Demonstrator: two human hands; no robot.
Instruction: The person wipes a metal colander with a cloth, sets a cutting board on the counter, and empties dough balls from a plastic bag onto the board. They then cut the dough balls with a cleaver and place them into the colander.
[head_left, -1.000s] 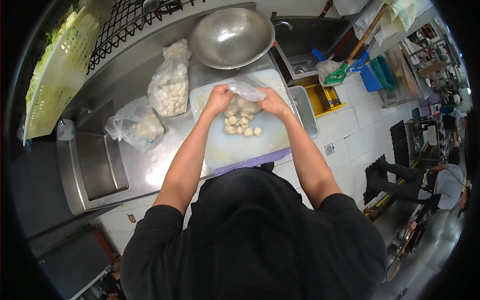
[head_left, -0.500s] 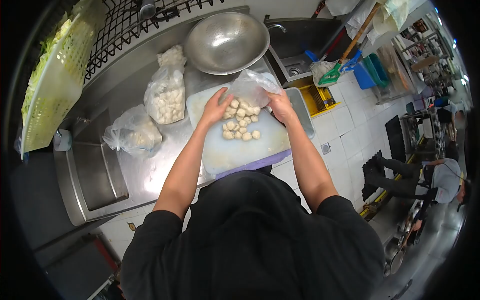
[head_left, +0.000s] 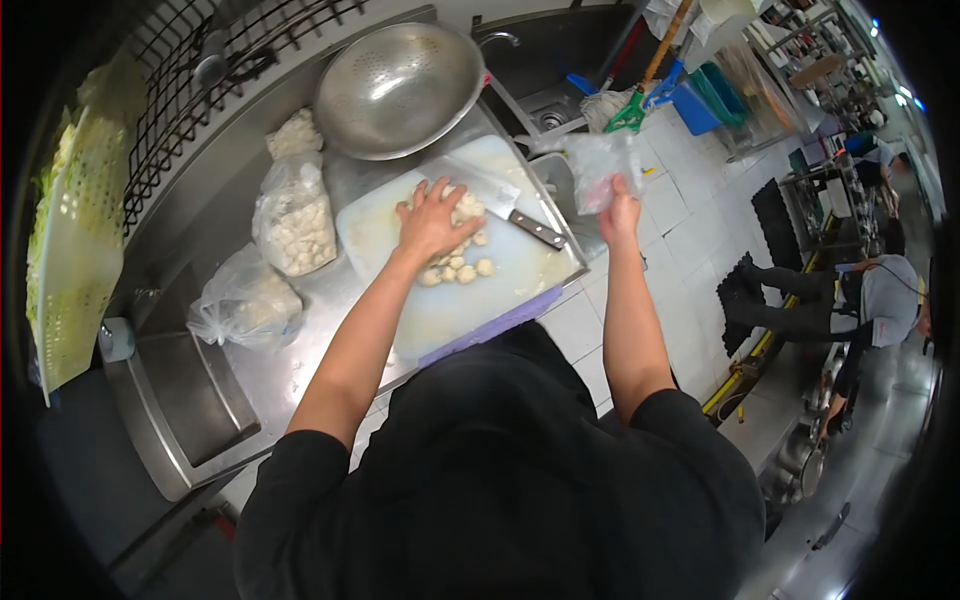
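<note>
My left hand (head_left: 432, 225) rests with fingers spread over a pile of pale round balls (head_left: 460, 270) on the cutting board (head_left: 400, 325). A knife (head_left: 538, 229) with a dark handle lies on the board to the right of the pile, its blade pointing up and left. Off the board's right side, my right hand (head_left: 620, 212) grips a clear plastic bag (head_left: 600, 165), which hangs over the grey bin and floor. Some of the balls are hidden under my left hand.
A large metal colander (head_left: 400, 90) stands behind the board. Left of it are bags of balls (head_left: 296, 220) and another tied bag (head_left: 248, 302). A sink (head_left: 190, 400) is at the left, a basket of cabbage (head_left: 80, 250) beyond. Another person (head_left: 890, 300) works at far right.
My right hand has carried the bag off to the right, away from the balls. My left hand has moved onto the pile. The knife on the board has come into sight. The view has shifted.
</note>
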